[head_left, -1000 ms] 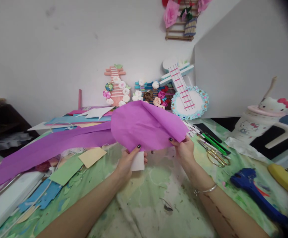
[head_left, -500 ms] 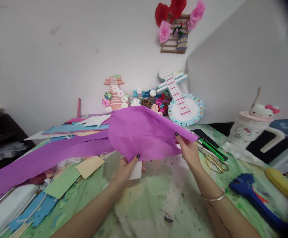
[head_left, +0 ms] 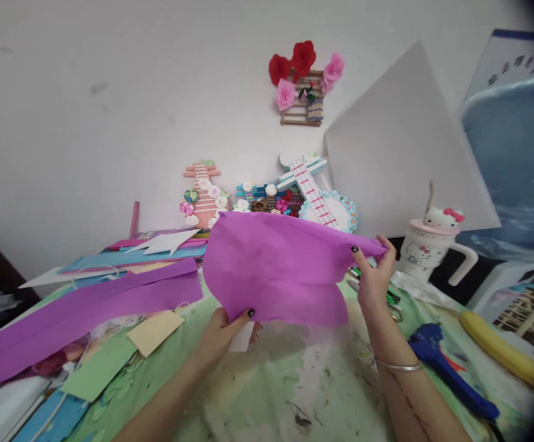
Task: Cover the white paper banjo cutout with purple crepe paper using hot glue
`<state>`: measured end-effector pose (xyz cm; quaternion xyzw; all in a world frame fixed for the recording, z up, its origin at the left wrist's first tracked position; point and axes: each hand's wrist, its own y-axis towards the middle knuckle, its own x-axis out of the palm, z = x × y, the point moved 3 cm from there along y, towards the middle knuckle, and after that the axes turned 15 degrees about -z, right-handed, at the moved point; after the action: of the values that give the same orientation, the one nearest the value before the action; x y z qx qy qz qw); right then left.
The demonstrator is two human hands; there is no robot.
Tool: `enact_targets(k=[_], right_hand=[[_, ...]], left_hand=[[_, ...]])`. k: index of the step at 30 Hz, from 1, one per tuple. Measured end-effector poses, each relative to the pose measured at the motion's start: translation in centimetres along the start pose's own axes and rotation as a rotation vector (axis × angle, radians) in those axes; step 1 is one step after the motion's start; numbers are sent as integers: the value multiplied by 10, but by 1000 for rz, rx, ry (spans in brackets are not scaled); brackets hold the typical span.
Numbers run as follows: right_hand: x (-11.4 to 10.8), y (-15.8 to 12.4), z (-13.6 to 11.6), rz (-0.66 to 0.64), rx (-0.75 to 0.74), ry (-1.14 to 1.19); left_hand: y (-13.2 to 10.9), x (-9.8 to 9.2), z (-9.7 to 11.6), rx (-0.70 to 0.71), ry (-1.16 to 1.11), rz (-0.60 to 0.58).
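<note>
A long strip of purple crepe paper (head_left: 276, 270) stretches from the far left of the table up between my hands. My left hand (head_left: 225, 331) pinches its lower edge and also holds a small white card (head_left: 242, 339) under the fingers. My right hand (head_left: 372, 276) pinches the paper's right end, raised above the table. The part between my hands hangs as a wide, loosely folded sheet. The paper's tail (head_left: 64, 319) lies flat over scraps at the left.
Green stained table cover (head_left: 294, 380). Paper scraps (head_left: 154, 331) and coloured sheets (head_left: 133, 255) at the left. Pens and scissors (head_left: 389, 301) behind my right hand. A blue glue gun (head_left: 437, 362), yellow object (head_left: 497, 347), cat mug (head_left: 426, 252), white board (head_left: 400, 147) and craft guitars (head_left: 315, 196) stand at the back and right.
My right hand has pulled the paper's end up and to the right, spreading the sheet wider. My left hand kept its pinch. The view has tilted upward.
</note>
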<state>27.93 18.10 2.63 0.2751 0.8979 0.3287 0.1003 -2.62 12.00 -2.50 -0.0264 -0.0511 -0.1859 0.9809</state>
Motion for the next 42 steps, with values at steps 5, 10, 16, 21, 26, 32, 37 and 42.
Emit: enact_targets(k=[5,10,16,21,26,32,37,42], right_hand=[[-10,14,-33,26,-234,-372],[-12,50,-43,-205,-89,-233],[-14,71,-50,-723,241,-421],[-36,65,-69,-1003,672,-421],[-36,94,-125,-1016,335,-853],[41,61,-180,-1323,-209,-82],[83,26,-179,-1464,-210,19],[88,24,-188,-1550,-217,-56]], left_hand=[[-5,-10,9,7,-56,20],[-11,-20,17,51,-40,-67],[-16,-19,25,73,6,-328],[-18,-22,28,37,32,-361],[-19,-28,24,-38,64,-414],[-25,-19,23,-115,98,-617],[-31,-10,29,-102,140,-745],[-34,-9,28,-173,153,-752]])
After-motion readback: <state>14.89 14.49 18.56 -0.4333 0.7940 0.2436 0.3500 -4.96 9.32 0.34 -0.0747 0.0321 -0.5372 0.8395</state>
